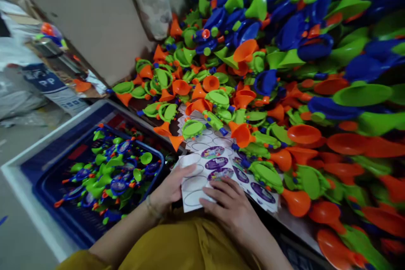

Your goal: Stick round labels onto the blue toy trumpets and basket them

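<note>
My left hand [172, 185] grips the left edge of a white sticker sheet [193, 187], thumb on top. The sheet has empty oval outlines on its left part and purple printed oval stickers [216, 163] on its right. My right hand [229, 206] lies over the sheet's lower right part with its fingers spread and slightly bent; nothing shows between them. More sheets with purple oval stickers [262, 193] lie beneath and to the right, partly covered by green and orange toy horns.
A large heap of green, orange and blue plastic toys [221, 97] fills the back and right. At the left, a blue basket [42, 185] of similar toys sits inside a white-rimmed bin [28, 215]. Cardboard [88, 17] stands behind, with a white PP sack [47, 84] beyond.
</note>
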A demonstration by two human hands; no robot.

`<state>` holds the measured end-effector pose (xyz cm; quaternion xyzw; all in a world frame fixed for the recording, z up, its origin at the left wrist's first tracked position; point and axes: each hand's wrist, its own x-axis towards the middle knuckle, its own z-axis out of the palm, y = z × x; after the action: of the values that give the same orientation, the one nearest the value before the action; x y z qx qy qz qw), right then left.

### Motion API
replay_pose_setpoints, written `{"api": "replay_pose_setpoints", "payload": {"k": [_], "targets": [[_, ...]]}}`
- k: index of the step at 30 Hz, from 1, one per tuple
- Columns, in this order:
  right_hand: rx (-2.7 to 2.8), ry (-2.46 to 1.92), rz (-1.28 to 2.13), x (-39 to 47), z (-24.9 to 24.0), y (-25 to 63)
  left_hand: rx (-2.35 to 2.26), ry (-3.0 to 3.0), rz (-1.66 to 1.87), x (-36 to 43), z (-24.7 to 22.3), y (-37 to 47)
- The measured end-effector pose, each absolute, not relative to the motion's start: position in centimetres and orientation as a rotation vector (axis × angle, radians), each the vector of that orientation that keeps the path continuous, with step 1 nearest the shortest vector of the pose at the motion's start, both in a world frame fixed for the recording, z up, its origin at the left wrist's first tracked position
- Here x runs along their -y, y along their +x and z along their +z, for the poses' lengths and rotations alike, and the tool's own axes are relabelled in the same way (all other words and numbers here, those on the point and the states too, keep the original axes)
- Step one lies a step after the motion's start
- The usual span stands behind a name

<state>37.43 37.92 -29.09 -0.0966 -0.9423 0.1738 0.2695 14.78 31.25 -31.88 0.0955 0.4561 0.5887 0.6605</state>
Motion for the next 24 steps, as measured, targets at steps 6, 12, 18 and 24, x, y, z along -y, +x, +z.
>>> {"api": "replay_pose_setpoints", "payload": {"k": [6, 12, 18, 24], "targets": [[2.056, -0.894, 0.573, -39.7, -29.6, 38.0, -1.104, 0.236, 1.317, -30.2, -31.2, 15.1], [1.666, -0.96, 0.955, -40.0, -29.4, 35.1, -1.134, 0.359, 1.191, -29.8, -30.6, 13.8], [1.762, -0.966, 0.72, -38.9, -28.1, 34.4, -1.657, 1.114, 1.534, -31.1, -27.6, 12.5], [1.874, -0.837, 0.601, -38.2, -26.9, 34.1, -1.457, 1.538, 1.375, -33.8, -23.8, 15.1]]}}
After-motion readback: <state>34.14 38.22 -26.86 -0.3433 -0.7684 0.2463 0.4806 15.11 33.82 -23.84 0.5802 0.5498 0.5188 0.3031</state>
